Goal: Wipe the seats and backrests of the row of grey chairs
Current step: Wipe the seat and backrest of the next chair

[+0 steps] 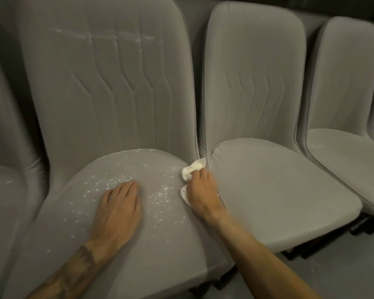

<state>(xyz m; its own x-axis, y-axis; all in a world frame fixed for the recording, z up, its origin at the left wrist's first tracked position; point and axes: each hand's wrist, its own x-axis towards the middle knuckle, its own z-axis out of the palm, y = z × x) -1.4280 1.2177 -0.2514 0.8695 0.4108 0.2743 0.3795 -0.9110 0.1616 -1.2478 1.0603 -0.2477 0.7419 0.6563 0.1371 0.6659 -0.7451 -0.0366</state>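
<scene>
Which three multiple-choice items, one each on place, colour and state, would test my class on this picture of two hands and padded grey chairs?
1. Where is the crumpled white cloth?
A. in the middle of a seat
B. at the right edge of the speckled padded grey seat
C. on a backrest

2. What colour are the specks on that seat?
A. white
B. red
C. black

3. How is the left hand?
A. gripping the cloth
B. flat on the seat, fingers straight
C. raised in the air

Answers: 1 B, the right hand grips it there, beside the next chair; 2 A, they show pale against the grey; 3 B, its palm rests among the specks.
</scene>
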